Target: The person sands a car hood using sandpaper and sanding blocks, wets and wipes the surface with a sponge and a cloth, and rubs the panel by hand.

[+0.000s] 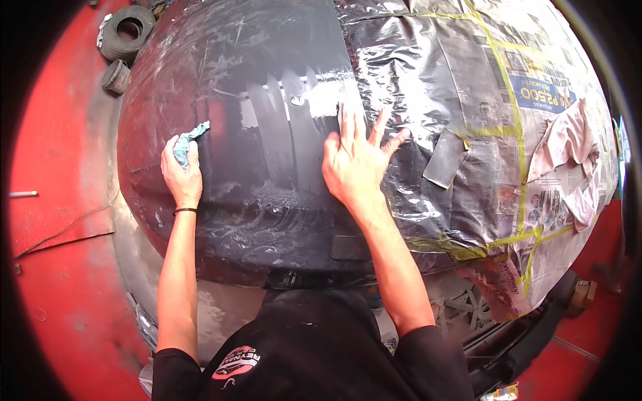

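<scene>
A dark, wet-looking car panel (234,154) with pale smears and streaks fills the middle of the view. My left hand (183,175) is closed round a crumpled light blue cloth (182,148) over the panel's left part. My right hand (358,160) lies with fingers spread at the boundary between the bare panel and the shiny plastic sheet (401,87). Whether anything lies under its palm is hidden. To its right, a dark grey rectangular sheet (444,159) rests on the plastic.
Newspaper (548,200) and yellow tape (520,167) cover the right side, with a pinkish cloth (565,142) on top. A tire (124,35) and a can-like container (116,77) stand at the upper left on the red floor (60,200).
</scene>
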`<move>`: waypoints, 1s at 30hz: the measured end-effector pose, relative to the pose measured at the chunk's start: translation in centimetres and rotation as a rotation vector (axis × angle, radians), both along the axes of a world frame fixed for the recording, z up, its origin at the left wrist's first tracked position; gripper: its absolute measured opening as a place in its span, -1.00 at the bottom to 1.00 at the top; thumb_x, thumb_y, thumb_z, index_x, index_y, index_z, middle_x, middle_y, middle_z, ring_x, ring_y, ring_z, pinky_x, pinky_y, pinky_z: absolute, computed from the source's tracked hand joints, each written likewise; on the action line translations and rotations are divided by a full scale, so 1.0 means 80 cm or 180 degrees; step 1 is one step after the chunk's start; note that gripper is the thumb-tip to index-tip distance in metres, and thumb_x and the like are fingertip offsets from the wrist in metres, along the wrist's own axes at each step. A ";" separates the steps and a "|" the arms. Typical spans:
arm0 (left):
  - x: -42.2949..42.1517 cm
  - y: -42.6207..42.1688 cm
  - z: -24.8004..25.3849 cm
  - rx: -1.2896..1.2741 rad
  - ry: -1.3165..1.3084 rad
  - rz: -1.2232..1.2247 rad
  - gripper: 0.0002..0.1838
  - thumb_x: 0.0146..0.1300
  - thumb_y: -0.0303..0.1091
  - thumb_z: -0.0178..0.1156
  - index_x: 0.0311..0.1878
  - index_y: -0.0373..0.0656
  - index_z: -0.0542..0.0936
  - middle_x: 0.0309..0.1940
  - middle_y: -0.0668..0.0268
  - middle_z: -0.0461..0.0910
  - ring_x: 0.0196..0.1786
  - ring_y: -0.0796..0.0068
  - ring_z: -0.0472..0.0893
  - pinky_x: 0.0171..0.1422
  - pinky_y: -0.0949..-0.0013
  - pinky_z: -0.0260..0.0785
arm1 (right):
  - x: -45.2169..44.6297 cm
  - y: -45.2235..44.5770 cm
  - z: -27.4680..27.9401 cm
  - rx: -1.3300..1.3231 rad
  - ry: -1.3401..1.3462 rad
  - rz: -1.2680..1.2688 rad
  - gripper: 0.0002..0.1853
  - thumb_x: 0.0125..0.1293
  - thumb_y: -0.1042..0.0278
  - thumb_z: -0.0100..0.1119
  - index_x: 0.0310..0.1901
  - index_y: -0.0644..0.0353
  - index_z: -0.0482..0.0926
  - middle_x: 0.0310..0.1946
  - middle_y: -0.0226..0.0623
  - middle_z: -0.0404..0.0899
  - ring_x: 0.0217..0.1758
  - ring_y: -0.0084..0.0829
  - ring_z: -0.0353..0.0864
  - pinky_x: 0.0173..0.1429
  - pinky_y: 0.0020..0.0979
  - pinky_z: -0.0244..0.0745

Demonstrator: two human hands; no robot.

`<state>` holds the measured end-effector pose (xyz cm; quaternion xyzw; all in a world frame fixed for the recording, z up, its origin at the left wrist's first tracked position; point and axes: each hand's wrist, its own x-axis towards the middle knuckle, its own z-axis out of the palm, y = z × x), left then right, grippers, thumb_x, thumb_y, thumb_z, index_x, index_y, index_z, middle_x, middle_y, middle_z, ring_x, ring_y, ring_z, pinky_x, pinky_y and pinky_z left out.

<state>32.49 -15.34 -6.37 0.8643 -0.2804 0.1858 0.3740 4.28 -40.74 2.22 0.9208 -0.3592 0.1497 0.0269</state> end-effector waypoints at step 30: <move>-0.314 -0.125 0.163 -0.2349 0.4971 -0.2279 -0.64 0.86 -0.12 0.12 0.32 -0.24 0.64 0.24 0.23 0.74 0.26 0.43 0.75 0.42 0.24 0.65 | -0.125 0.138 0.054 0.0783 -0.1026 0.0631 -0.18 0.51 -0.05 0.35 0.69 0.17 0.44 0.71 -0.07 0.39 0.92 0.23 -0.02 0.78 0.75 -0.38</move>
